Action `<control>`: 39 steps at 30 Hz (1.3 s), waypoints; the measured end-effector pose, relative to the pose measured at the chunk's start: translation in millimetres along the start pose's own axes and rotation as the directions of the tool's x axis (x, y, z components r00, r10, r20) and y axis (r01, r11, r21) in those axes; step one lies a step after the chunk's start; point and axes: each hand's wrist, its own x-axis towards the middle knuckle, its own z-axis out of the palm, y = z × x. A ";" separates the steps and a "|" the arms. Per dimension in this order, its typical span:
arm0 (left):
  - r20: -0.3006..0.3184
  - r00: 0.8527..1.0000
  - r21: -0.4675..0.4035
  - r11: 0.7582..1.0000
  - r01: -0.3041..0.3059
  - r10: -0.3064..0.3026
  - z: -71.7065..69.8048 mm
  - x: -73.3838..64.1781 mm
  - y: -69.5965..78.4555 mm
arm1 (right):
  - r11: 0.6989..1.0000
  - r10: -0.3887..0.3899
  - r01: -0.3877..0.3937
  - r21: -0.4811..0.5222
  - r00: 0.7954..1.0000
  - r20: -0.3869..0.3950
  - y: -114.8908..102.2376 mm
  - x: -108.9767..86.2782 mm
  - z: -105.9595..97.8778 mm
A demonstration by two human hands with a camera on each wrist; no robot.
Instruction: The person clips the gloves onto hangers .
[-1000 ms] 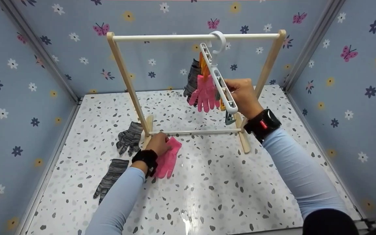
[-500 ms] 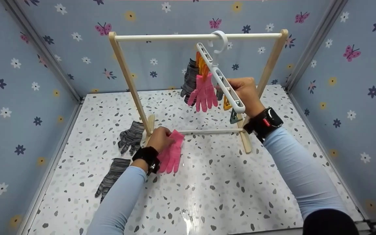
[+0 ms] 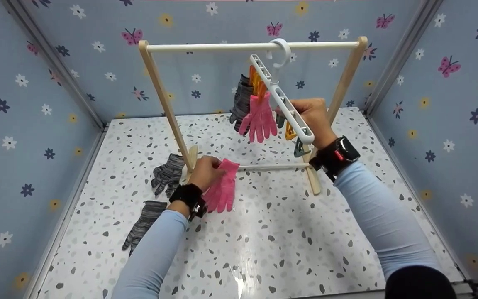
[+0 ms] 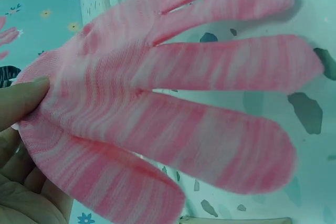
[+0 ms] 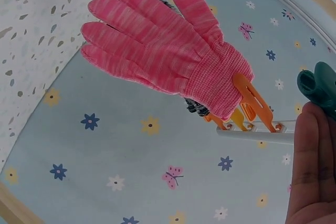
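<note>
My left hand (image 3: 206,172) pinches a pink knitted glove (image 3: 223,189) at its cuff, low over the speckled table. In the left wrist view the thumb presses on the cuff of this glove (image 4: 105,87), and its fingers spread away from me. My right hand (image 3: 313,116) is up at the white clip hanger (image 3: 286,110), pinching a dark green clothespin (image 5: 317,85) on it; the thumb is hidden in the right wrist view. Farther along the hanger, an orange clothespin (image 5: 253,98) holds another pink glove (image 5: 157,45) by the cuff. Behind it hangs a dark grey glove (image 3: 242,101).
The hanger hooks over the white top bar (image 3: 218,47) of a wooden-legged rack. At its near end dangle a yellow-orange clothespin (image 3: 290,131) and a green one (image 3: 300,148). Two grey striped gloves, one beside the rack (image 3: 168,172) and one nearer (image 3: 145,222), lie at left.
My left hand has moved the pink glove a little up and to the right, away from the table's near side. The hanger's near end has swung slightly right with my right hand.
</note>
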 end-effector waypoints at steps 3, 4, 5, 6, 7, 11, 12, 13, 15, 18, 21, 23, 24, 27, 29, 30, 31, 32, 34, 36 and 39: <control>-0.006 1.000 -0.012 1.000 -0.022 0.022 0.8 1.5 2.4 | 1.000 -0.010 0.010 0.003 1.000 -0.010 0.9 -0.4 0.4; -0.009 1.000 -0.016 0.999 -0.028 0.028 0.8 1.9 3.2 | 1.000 -0.012 0.012 0.003 1.000 -0.013 1.0 -0.5 0.6; -0.011 0.999 -0.017 0.999 -0.037 0.037 0.8 1.9 4.4 | 1.000 -0.010 0.010 0.004 1.000 -0.011 1.1 -0.5 0.7; -0.017 0.999 -0.016 0.999 -0.047 0.047 0.8 2.3 5.3 | 1.000 -0.004 0.004 0.006 1.000 -0.010 1.2 -0.4 0.9; -0.021 0.998 -0.015 0.998 -0.057 0.056 0.7 2.5 6.2 | 1.000 0.000 0.000 0.004 1.000 -0.009 1.4 -0.2 1.1; -0.032 0.996 -0.014 0.996 -0.087 0.087 0.2 3.2 10.0 | 1.000 0.025 -0.025 0.002 1.000 -0.008 1.2 -0.1 2.1; -0.035 0.996 -0.021 0.996 -0.087 0.086 -0.1 3.1 11.4 | 1.000 0.025 -0.025 0.003 1.000 -0.008 1.0 0.0 2.4; -0.034 0.996 -0.030 0.996 -0.089 0.088 -0.5 3.1 12.8 | 1.000 0.022 -0.022 0.000 1.000 -0.009 0.6 0.1 2.7; -0.034 0.996 -0.043 0.995 -0.089 0.088 -1.1 3.3 16.2 | 1.000 0.018 -0.018 0.005 1.000 -0.012 0.1 0.5 3.2; -0.035 0.995 -0.054 0.994 -0.095 0.093 -1.6 3.8 21.9 | 1.000 0.016 -0.016 0.009 1.000 -0.013 -0.3 0.8 3.2; -0.043 0.994 -0.064 0.993 -0.104 0.101 -1.2 4.3 25.8 | 1.000 0.019 -0.019 0.007 1.000 -0.018 1.0 0.6 3.3; -0.051 0.993 -0.072 0.991 -0.113 0.110 -0.4 3.9 27.4 | 1.000 0.019 -0.018 0.001 1.000 -0.024 2.0 0.4 3.4; -0.054 0.992 -0.076 0.990 -0.121 0.117 0.1 3.6 28.3 | 1.000 0.015 -0.015 -0.003 1.000 -0.027 2.4 0.3 3.5; -0.075 0.987 -0.084 0.986 -0.146 0.139 1.9 2.9 31.4 | 1.000 0.011 -0.011 -0.005 0.999 -0.033 3.5 -0.2 3.7; -0.091 0.984 -0.095 0.982 -0.161 0.152 3.3 2.7 34.1 | 1.000 0.008 -0.008 -0.001 0.999 -0.035 3.9 -0.5 3.5; -0.100 0.982 -0.100 0.981 -0.169 0.159 3.9 2.5 35.5 | 1.000 0.008 -0.008 0.000 0.999 -0.037 3.9 -0.6 3.6; -0.107 0.980 -0.106 0.978 -0.177 0.166 4.2 2.2 37.3 | 1.000 0.008 -0.008 0.002 0.999 -0.037 3.9 -0.7 3.5; -0.113 0.978 -0.113 0.976 -0.186 0.173 4.5 1.9 39.3 | 1.000 0.008 -0.008 0.003 0.999 -0.038 4.0 -0.7 3.6; -0.117 0.975 -0.131 0.971 -0.202 0.187 4.9 1.1 43.4 | 1.000 0.010 -0.010 0.009 0.999 -0.039 3.9 -0.9 3.5; -0.116 0.973 -0.145 0.965 -0.216 0.201 5.0 0.5 47.6 | 1.000 0.009 -0.009 0.015 0.999 -0.042 4.0 -1.2 3.5; -0.110 0.972 -0.178 0.958 -0.225 0.208 5.7 0.2 53.7 | 0.999 0.011 -0.009 0.033 0.999 -0.046 4.7 -1.9 3.7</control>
